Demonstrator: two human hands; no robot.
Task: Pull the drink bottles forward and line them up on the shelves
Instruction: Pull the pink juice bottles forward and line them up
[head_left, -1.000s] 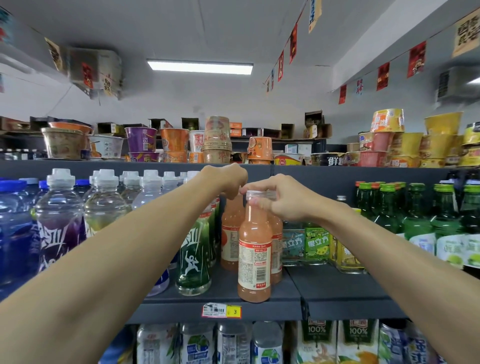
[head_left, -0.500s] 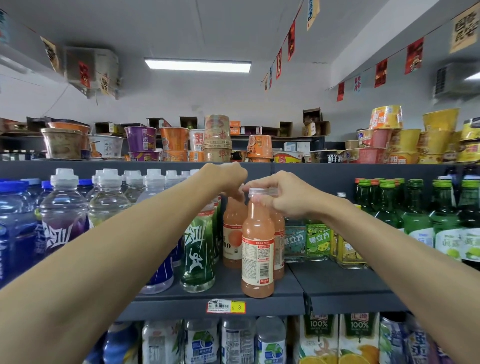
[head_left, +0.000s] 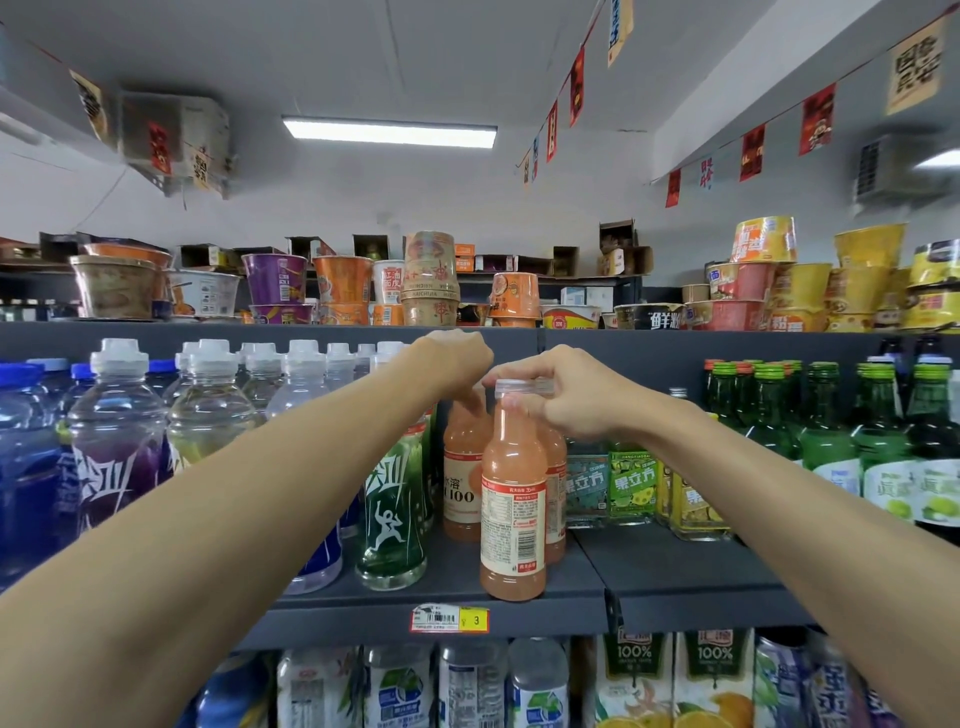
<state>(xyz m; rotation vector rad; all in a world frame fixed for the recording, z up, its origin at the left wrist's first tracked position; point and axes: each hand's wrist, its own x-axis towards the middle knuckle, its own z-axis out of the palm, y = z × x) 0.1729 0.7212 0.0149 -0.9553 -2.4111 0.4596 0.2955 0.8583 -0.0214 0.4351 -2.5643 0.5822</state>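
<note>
A pink juice bottle (head_left: 513, 512) with a clear cap stands at the front edge of the grey shelf (head_left: 447, 616). My right hand (head_left: 558, 397) pinches its cap from the right. A second pink bottle (head_left: 462, 467) stands further back to the left, and my left hand (head_left: 457, 358) curls over its top, hiding the cap. A third pink bottle (head_left: 556, 499) sits right behind the front one, mostly hidden. A green sports bottle (head_left: 392, 512) stands to the left of them.
Clear and blue sports bottles (head_left: 117, 441) fill the shelf's left. Green glass bottles (head_left: 826, 426) and small yellow-green bottles (head_left: 631, 483) stand on the right shelf section (head_left: 691, 597). Instant noodle cups (head_left: 343, 280) line the shelf above. More drinks (head_left: 472, 686) fill the shelf below.
The front pink bottle has slid slightly right and forward along the shelf edge under my right hand. My left hand stays on the back bottle's top.
</note>
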